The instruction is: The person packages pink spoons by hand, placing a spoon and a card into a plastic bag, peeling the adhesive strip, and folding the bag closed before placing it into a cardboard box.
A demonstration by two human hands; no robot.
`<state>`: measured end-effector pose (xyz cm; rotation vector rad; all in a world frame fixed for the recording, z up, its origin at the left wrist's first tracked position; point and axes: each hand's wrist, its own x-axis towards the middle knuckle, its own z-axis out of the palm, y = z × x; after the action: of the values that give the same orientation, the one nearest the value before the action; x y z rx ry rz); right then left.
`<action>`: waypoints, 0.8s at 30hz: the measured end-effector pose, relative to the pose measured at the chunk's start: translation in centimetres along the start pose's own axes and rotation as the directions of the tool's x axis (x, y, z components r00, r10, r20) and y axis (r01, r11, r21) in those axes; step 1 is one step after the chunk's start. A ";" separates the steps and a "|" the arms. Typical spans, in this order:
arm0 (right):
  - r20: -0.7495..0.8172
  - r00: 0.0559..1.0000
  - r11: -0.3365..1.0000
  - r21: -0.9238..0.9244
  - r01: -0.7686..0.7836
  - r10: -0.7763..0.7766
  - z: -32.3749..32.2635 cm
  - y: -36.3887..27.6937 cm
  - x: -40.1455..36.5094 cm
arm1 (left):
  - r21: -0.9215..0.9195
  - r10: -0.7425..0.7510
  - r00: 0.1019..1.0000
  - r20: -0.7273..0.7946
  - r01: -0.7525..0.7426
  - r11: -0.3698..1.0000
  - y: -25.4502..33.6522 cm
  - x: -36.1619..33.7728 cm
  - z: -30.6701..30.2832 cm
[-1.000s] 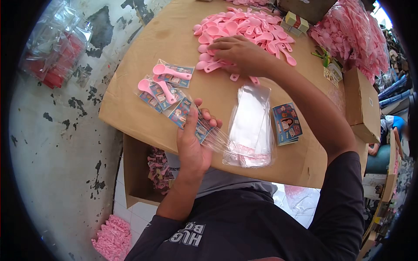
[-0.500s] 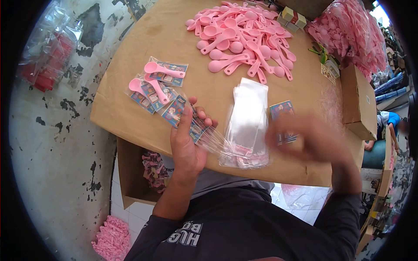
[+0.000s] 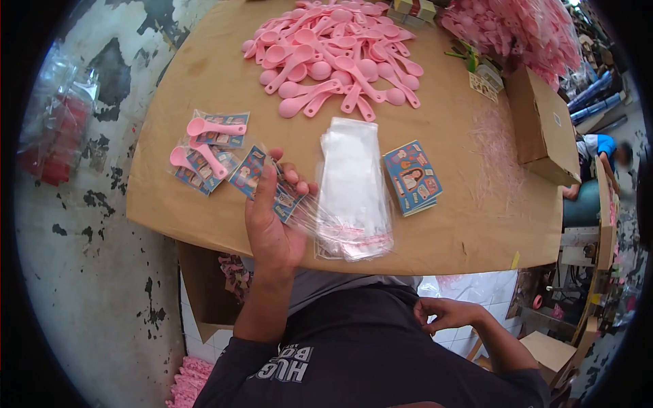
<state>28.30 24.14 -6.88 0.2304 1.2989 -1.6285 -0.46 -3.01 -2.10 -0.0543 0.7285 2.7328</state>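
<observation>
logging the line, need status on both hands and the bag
Left hand grips carded bag over the table edge. Right hand down at waist, grip unclear. Bag stack beside it, spoon pile farther up the table.

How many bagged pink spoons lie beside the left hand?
2. One bagged spoon lies toward the loose spoon pile; the second overlaps it on the near side. Both are left of the left hand holding a carded bag. Others may be hidden underneath.
</observation>
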 end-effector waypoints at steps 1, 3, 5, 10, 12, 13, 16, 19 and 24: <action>-0.010 1.000 1.000 0.004 0.008 -0.008 -0.1 0.5 -0.2 | 0.001 -0.008 1.000 0.010 0.008 1.000 -0.1 0.1 0.1; -0.009 0.998 0.995 -0.084 -0.056 0.056 -0.1 0.8 -0.5 | 0.000 -0.012 1.000 0.016 0.012 1.000 -0.3 -0.1 0.2; 0.033 0.999 0.997 -0.075 0.029 -0.026 -0.1 1.4 -0.6 | 0.002 -0.010 1.000 0.018 0.010 1.000 -0.6 -0.2 0.6; 0.091 0.992 0.990 -0.107 0.092 -0.082 -0.5 2.6 -0.3 | 0.016 0.009 1.000 0.016 -0.009 1.000 -0.8 -0.5 0.9; 0.065 0.996 0.983 -0.166 0.072 -0.062 -0.5 2.8 0.0 | 0.026 0.007 1.000 0.022 -0.008 1.000 -0.7 -0.5 0.7; 0.069 0.996 0.983 -0.165 0.075 -0.065 -0.4 2.5 -0.2 | 0.031 0.008 1.000 0.022 -0.009 0.999 -0.7 -0.5 0.7; 0.062 0.998 0.976 -0.216 0.005 0.009 0.0 2.1 -0.9 | 0.040 -0.011 0.999 0.031 0.009 0.999 -0.8 -0.4 0.8; 0.063 0.998 0.953 -0.302 0.030 -0.012 0.0 2.9 -1.4 | 0.045 -0.005 0.999 0.036 0.004 0.999 -0.8 -0.2 0.9; 0.019 0.998 0.988 -0.141 -0.064 0.068 0.9 3.1 -1.5 | 0.036 -0.014 0.999 0.031 0.013 0.999 -1.0 -0.2 1.0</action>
<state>31.78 24.51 -7.43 0.1656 1.3671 -1.4732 0.06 -1.80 -1.70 -0.0086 0.7647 2.7011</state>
